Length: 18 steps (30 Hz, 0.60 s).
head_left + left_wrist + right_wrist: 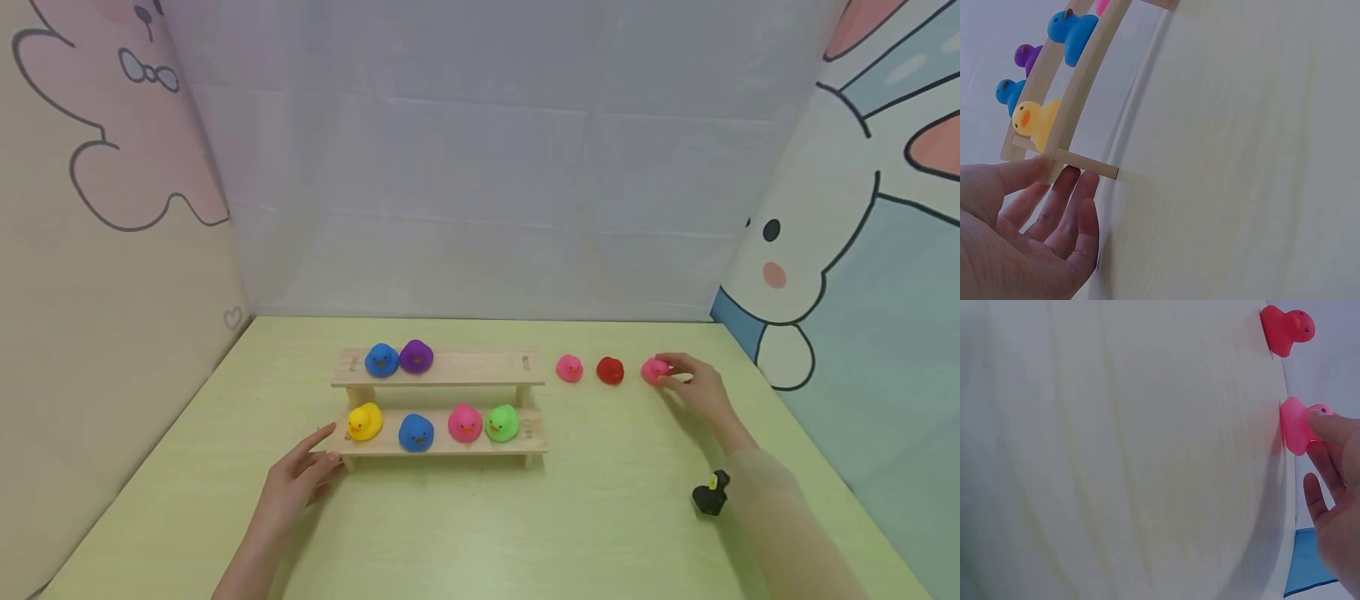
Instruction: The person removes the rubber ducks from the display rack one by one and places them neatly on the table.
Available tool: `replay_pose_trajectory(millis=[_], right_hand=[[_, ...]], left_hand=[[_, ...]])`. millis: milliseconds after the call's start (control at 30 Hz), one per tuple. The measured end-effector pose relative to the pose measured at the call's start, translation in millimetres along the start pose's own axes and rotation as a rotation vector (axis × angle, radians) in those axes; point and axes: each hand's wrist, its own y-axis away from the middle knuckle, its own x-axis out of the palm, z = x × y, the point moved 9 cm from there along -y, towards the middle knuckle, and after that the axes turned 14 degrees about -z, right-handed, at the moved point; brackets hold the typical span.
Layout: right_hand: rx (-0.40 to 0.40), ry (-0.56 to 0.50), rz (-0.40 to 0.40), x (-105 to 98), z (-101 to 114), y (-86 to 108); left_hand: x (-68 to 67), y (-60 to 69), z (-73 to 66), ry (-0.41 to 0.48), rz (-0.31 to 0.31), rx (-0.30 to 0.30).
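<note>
My right hand (696, 385) pinches a small pink rubber duck (656, 371) between thumb and fingers at the far right; its base sits at the tabletop in the right wrist view. A red duck (610, 371) and another pink duck (569, 368) stand to its left. My left hand (298, 477) holds the left end of a two-tier wooden rack (480, 368), its digits on either side of the lower board's end. Beside that hand, a yellow duck (365, 422) sits on the lower tier, followed by a blue duck (416, 433), a larger pink duck (465, 423) and a green duck (502, 423).
On the upper tier, a blue duck (382, 360) and a purple duck (416, 357) sit at the left. A black duck (711, 493) lies near the right forearm. A pale curtain (480, 167) hangs behind the light green table (465, 533), between walls painted with cartoon animals.
</note>
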Motion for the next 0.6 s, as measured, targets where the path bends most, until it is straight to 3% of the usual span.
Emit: replay_pose_trajectory(millis=[200, 600], right_hand=[[0.051, -0.006, 0.06, 3.4, -7.2, 0.4], [0.028, -0.015, 0.103, 6.5, -9.3, -1.5]], left_hand=[[0.2, 0.0, -0.2, -0.006, 0.004, 0.0], [0.4, -0.8, 1.3, -0.002, 0.003, 0.002]])
